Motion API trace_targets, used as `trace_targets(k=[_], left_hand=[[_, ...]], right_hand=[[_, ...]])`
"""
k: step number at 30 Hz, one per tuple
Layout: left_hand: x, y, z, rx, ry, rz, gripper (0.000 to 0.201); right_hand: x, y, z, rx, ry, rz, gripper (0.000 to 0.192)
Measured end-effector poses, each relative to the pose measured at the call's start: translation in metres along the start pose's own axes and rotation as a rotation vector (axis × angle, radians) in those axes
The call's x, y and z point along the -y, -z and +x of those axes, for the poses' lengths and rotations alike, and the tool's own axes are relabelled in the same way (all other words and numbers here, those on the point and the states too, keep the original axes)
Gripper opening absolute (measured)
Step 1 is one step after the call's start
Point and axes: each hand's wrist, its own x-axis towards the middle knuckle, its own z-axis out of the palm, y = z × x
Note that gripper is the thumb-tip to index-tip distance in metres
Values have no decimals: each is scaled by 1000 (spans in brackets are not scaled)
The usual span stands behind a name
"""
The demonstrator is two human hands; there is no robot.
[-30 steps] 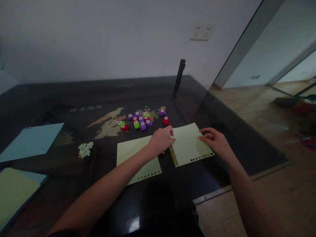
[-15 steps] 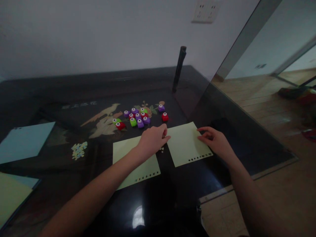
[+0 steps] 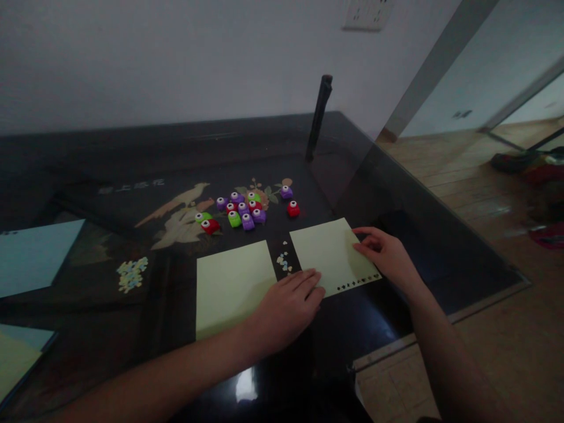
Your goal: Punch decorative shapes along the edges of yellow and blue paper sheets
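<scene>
At frame centre, the left hand [image 3: 288, 308] lies flat and open across the near corner of the left yellow sheet [image 3: 231, 285]. The right hand [image 3: 388, 258], fingers loosely curled, presses the right edge of the punched yellow sheet [image 3: 328, 255], with paper hearts [image 3: 283, 260] between the sheets

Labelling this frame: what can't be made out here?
Head view:
- Left yellow sheet: near right corner hidden under left hand.
- Paper punches: shapes too small.
- Right hand: fingertips on right yellow sheet; any grip unclear.
- Wall socket: cut by top edge.
</scene>
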Motion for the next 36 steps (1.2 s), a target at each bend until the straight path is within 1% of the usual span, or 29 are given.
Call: trace_targets(k=[4,7,10,16,22,27,29,31,34,36], left_hand=[[1,-1,-1,-34,-23,17,19],[1,-1,-2,-41,-24,21,19],[2,-2,-3,-57,-25,24,19],[3,-5,-5,-77,-40,29,20],[4,-5,-4,-92,-31,40,19],[2,-7,-4,-91,-11,39,18],[-1,0,-1,-97,-14,25,18],[-1,13,4,-112,-41,2,19],[8,45,9,-175,-51,-51,21],[24,68,5,-272,20,-80,21]], right_hand=[[-2,-2,-1,-36,42,-115,31],[-4,-4,-1,-81,129,-226,26],[-7,-4,-1,-105,193,-279,25],[-10,-5,0,-104,201,-289,24],[-14,-7,0,-100,203,-355,31],[-17,-6,2,-124,230,-324,29],[-16,-5,3,-145,237,-293,28],[-15,-4,4,-176,236,-264,27],[-13,-1,5,-237,220,-222,25],[-7,2,4,-276,228,-203,23]])
